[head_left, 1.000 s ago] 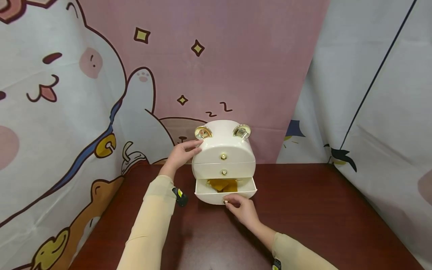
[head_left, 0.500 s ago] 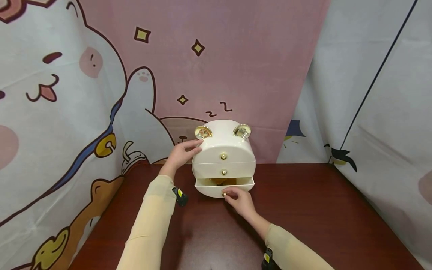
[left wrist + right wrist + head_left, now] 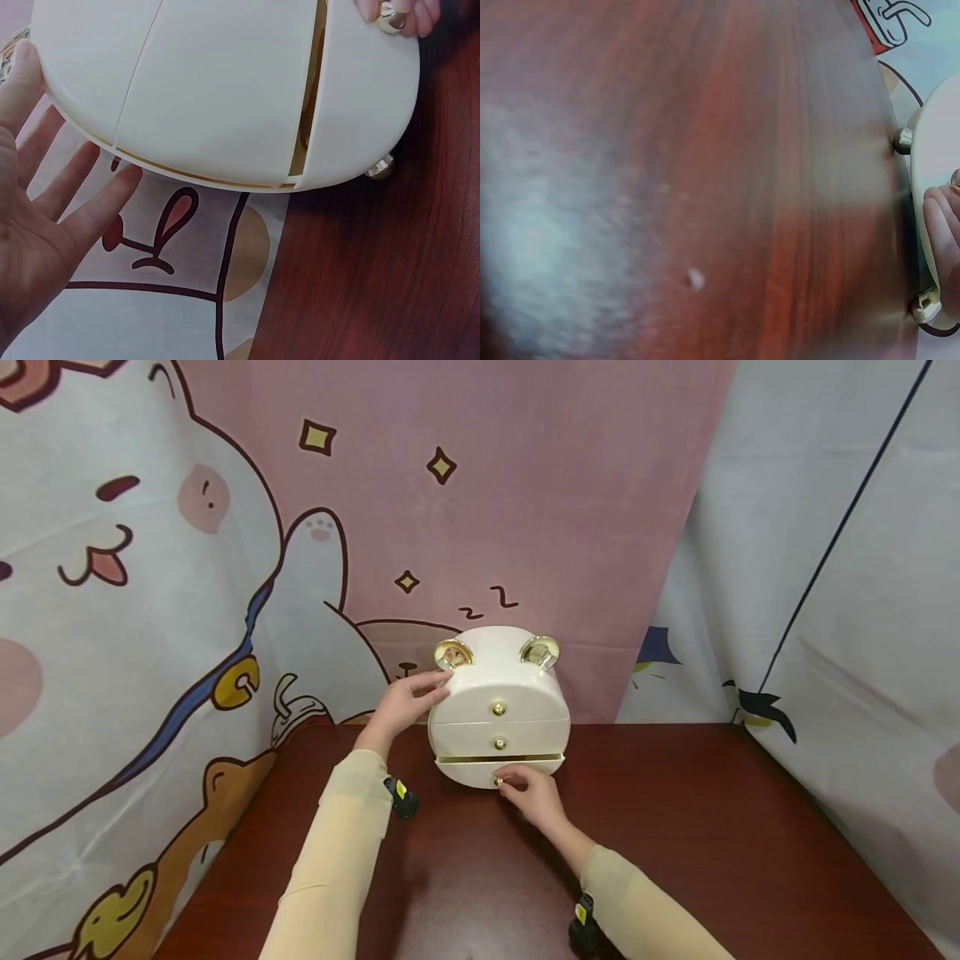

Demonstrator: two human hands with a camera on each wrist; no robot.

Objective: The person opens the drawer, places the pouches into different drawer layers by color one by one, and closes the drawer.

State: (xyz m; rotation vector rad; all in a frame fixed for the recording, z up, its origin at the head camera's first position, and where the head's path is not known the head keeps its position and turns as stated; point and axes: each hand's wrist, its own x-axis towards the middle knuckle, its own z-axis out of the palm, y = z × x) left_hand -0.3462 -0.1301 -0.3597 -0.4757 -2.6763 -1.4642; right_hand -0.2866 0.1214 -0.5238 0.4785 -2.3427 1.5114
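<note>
A white rounded drawer box (image 3: 465, 739) with two gold-rimmed ears stands on the table, its upper two drawers closed. The bottom drawer (image 3: 461, 772) sticks out slightly, leaving a narrow gap along its top edge. With thumb and fingers, my right hand (image 3: 534, 795) pinches the gold knob (image 3: 390, 18) of that drawer. My left hand (image 3: 401, 706) rests against the box's upper left side. In the left wrist view its thumb lies at the front edge and its straight fingers reach along the side. Something golden-brown (image 3: 309, 112) shows through the gap.
The dark red-brown table (image 3: 675, 835) spreads out around the box, which has small metallic feet (image 3: 380, 166). Close behind rises a pink cartoon cloth backdrop (image 3: 570, 510), with a pale cloth (image 3: 840, 610) on the right.
My right hand has pushed the bottom drawer inward, away from me, so its opening has narrowed and its golden-brown contents are mostly hidden. The left hand has stayed in place.
</note>
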